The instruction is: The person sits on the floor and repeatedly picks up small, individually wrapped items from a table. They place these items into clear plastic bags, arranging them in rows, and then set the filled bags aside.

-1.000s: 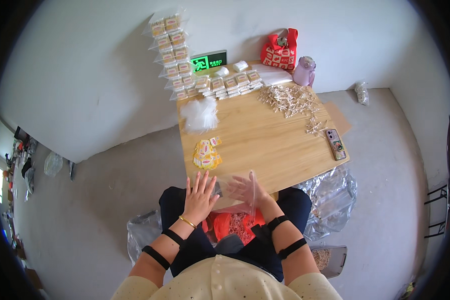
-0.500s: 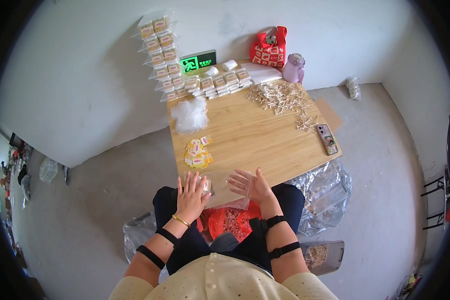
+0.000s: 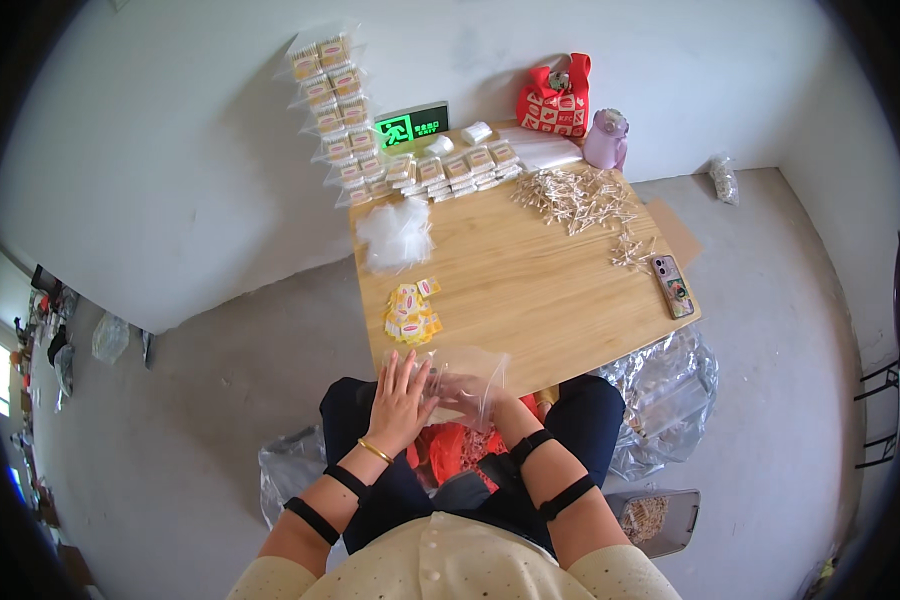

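Note:
At the table's near edge lies a clear plastic bag (image 3: 488,372), its mouth toward the right. My left hand (image 3: 400,402) rests on the bag's left end, fingers stretched out and flat. My right hand (image 3: 462,392) reaches leftward and shows hazily through the film, apparently inside the bag; its fingers look extended, with their tips partly hidden by my left hand. Just beyond my left hand is a pile of yellow-and-white paper cards (image 3: 410,312). Whether a swab pack lies beneath my left palm cannot be seen.
Loose cotton swabs (image 3: 575,200) are heaped at the far right, near a phone (image 3: 673,287). Empty clear bags (image 3: 395,235) lie at the left. Packed swabs (image 3: 457,170) and a tall stack (image 3: 335,110) line the back. A red bag (image 3: 555,105) and purple jug (image 3: 606,140) stand behind.
My right hand has moved left, deeper along the bag toward my left hand. The small pack seen beside my left fingers is now out of sight. The whole view has shifted slightly.

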